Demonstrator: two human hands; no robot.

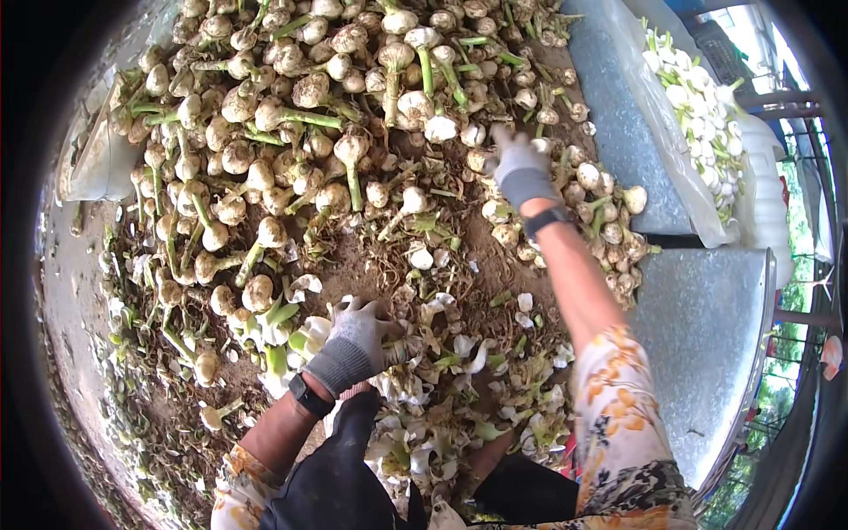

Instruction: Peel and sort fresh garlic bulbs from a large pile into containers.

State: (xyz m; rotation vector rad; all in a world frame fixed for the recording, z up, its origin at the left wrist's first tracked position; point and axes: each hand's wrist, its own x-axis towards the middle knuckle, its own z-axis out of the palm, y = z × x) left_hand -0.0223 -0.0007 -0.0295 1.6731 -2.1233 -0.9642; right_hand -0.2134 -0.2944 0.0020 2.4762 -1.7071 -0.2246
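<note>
My right hand (520, 162), in a grey knit glove, is stretched over the soil at the right side of the heap. It is blurred, its fingers look apart, and I see nothing held in it. A dirty garlic bulb (477, 159) lies just beside its fingertips. My left hand (356, 338), gloved the same way, is low at the front, palm down with bent fingers. White garlic skins (315, 334) lie against its left side. Its palm is hidden, so I cannot tell whether it grips anything. The large heap of garlic bulbs (305, 89) with green stalks lies beyond both hands.
A smaller pile of short-stemmed bulbs (609, 228) sits beside my right forearm. Metal sheets (702, 331) stand at the right. Clean white bulbs (702, 112) fill a plastic-lined container (765, 152) behind them. A pale sack (106, 162) stands at left. Peelings (424, 437) cover the front ground.
</note>
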